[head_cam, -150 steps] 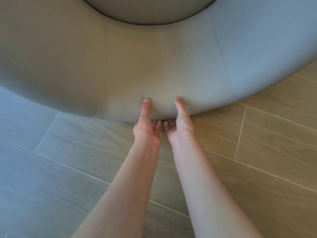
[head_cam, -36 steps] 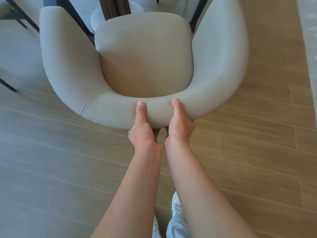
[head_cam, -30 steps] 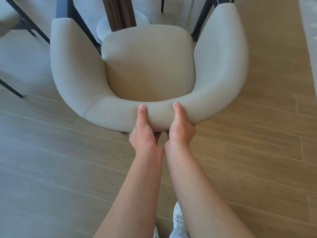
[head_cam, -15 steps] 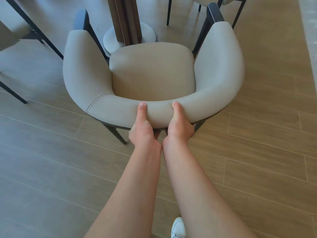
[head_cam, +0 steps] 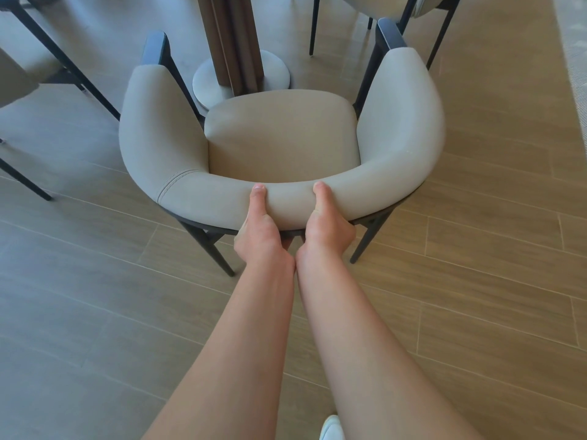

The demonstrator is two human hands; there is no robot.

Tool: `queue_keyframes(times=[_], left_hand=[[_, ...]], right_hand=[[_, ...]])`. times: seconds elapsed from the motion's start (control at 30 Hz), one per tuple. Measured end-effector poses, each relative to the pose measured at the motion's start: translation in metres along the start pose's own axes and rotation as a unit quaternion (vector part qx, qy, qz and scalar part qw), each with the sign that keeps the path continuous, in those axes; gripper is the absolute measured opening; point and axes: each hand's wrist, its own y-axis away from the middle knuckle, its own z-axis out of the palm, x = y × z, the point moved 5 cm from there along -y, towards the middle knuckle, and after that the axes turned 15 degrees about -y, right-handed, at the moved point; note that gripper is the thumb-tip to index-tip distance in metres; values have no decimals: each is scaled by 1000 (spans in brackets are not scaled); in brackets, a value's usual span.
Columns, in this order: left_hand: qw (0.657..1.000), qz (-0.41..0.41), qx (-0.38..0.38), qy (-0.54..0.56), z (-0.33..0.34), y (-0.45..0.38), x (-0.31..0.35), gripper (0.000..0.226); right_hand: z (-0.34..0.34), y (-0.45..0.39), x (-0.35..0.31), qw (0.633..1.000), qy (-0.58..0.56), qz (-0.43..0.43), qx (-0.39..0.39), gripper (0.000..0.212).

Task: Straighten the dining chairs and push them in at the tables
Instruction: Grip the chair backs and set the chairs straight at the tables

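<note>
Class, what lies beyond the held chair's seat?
Beyond the chair gripped by left hand and right hand: a pedestal base. The tabletop is out of view.

**Count: three chairs, one table base, two hands**

You have three dining chairs in view: the grey armchair [head_cam: 279, 144] at centre, one cut off at the left edge [head_cam: 19, 74], one at the top right [head_cam: 397, 7]. One table pedestal [head_cam: 235, 42]. Your two hands, left hand [head_cam: 259, 236] and right hand [head_cam: 325, 230]. One white shoe [head_cam: 330, 428].
</note>
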Motion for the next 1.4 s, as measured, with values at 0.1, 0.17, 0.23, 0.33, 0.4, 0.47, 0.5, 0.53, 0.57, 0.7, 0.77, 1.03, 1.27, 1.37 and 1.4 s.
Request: queue_keyframes(times=[0.1,0.17,0.23,0.33,0.4,0.47,0.5,0.53,0.57,0.7,0.77,1.03,1.27,1.37,1.4], left_hand=[[1000,1,3,5,3,-1,3,40],[1000,4,7,5,5,-2,6,40],[1000,6,5,10,8,-4,8,40],[1000,7,4,15,12,-7,12,39],[1000,8,1,19,15,-9,15,42],[1000,6,3,23,18,-10,18,42],[1000,5,5,24,19,-10,19,41],[1000,4,7,24,20,-11,20,40],[1000,3,9,24,21,-11,21,40],[1000,4,3,22,25,-15,24,43],[1000,5,0,17,27,-17,26,42],[1000,6,1,3,36,-24,34,41],[1000,9,14,1,37,-26,35,41],[1000,13,15,3,39,-26,36,41],[1000,14,18,7,39,-27,36,41]], right_hand=[[3,-2,0,1000,8,5,6,50],[6,-5,1,1000,13,4,7,52],[10,-7,3,1000,15,4,6,55],[15,-11,4,1000,14,3,2,58],[19,-14,5,1000,14,2,-2,59],[22,-17,5,1000,21,-1,-1,60],[24,-19,6,1000,22,-1,0,60],[26,-20,6,1000,23,-1,-1,61],[27,-22,7,1000,23,-2,0,62],[34,-26,9,1000,12,-11,1,68],[39,-27,10,1000,6,-13,0,70],[51,-37,11,1000,21,-10,4,61],[54,-40,9,999,33,-20,11,63],[54,-41,9,999,39,-33,10,60],[53,-41,9,999,40,-35,10,60]])
